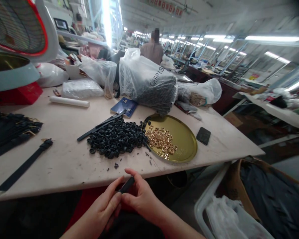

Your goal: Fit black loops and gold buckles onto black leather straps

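Observation:
Just in front of the table edge, my left hand (109, 203) and my right hand (141, 196) meet around a short visible length of black strap (127, 185). The left fingers are closed on its lower end; the right thumb and fingers curve round its upper part. The rest of the strap is hidden by the hands. Beyond them lies a heap of small black loops (117, 137). To its right, many small gold buckles (163, 141) rest on a round gold tray (185, 136). A single black strap with a gold buckle (27, 164) lies at the left.
More black straps (10, 132) are stacked at far left. Loose flat strips (99, 126) and a blue booklet (123, 107) lie behind the loops. A phone (203, 135) sits right of the tray. Filled plastic bags (149, 83) line the back. A box (249, 186) stands lower right.

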Action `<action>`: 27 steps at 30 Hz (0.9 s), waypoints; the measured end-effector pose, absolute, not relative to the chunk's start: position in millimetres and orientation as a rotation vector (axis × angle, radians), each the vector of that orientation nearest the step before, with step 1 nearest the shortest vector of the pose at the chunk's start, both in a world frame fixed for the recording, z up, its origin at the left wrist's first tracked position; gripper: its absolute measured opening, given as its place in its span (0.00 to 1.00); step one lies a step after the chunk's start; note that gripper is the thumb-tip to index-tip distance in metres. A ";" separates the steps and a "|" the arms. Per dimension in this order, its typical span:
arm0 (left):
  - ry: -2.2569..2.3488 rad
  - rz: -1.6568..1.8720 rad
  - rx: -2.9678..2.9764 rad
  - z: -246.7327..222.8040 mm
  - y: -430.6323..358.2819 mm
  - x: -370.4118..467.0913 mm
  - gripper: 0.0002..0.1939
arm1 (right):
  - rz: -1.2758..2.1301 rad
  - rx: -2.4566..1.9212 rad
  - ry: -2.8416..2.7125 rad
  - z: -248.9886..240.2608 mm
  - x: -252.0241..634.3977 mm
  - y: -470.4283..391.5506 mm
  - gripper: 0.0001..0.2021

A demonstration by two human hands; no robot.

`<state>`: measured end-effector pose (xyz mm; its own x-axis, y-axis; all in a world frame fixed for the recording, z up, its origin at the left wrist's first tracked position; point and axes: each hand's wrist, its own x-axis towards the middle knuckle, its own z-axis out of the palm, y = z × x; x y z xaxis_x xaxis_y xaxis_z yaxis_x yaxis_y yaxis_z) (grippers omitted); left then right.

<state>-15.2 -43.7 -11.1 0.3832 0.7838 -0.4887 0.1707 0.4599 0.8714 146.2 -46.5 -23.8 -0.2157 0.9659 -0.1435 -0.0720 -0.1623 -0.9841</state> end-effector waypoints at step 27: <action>1.072 0.718 0.841 21.9 -4.8 33.0 0.17 | 1.504 -1.181 -1.035 9.4 173.2 3.6 0.11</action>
<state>33.0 -4.8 21.9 0.3199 0.8342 -0.4491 -0.0978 0.5005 0.8602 173.2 3.6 9.4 -0.1054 0.9746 -0.1974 -0.1640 -0.2129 -0.9632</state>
